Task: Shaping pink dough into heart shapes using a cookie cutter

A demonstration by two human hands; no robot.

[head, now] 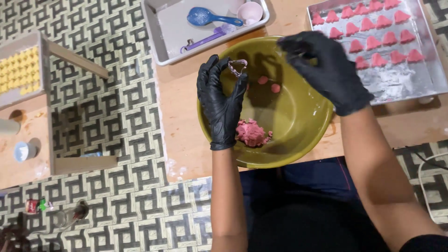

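Two black-gloved hands are at work over a yellow-green bowl [298, 126] set on a low wooden board [182, 116]. The left hand [220, 100] pinches a small heart-shaped cutter [237, 67] between thumb and fingertips, holding it up above the bowl's left rim. The right hand [326, 67] hovers over the bowl's upper right edge, fingers drawn together and curled downward; whether anything sits between them cannot be told. Inside the bowl a lump of pink dough [252, 132] lies near the left wall, just beside the left wrist, and two small pink pieces [269, 84] rest higher up on the far side.

To the right, touching the bowl's rim, a floured metal tray [396, 84] carries rows of pink shaped pieces [373, 28]. Behind the bowl a grey tray [168, 28] holds a blue scoop [207, 17], a purple tool [205, 39] and a small pink cup [250, 12]. At far left a wooden tray [42, 60] holds yellow pieces [18, 67]. A patterned mat [116, 107] covers the floor.
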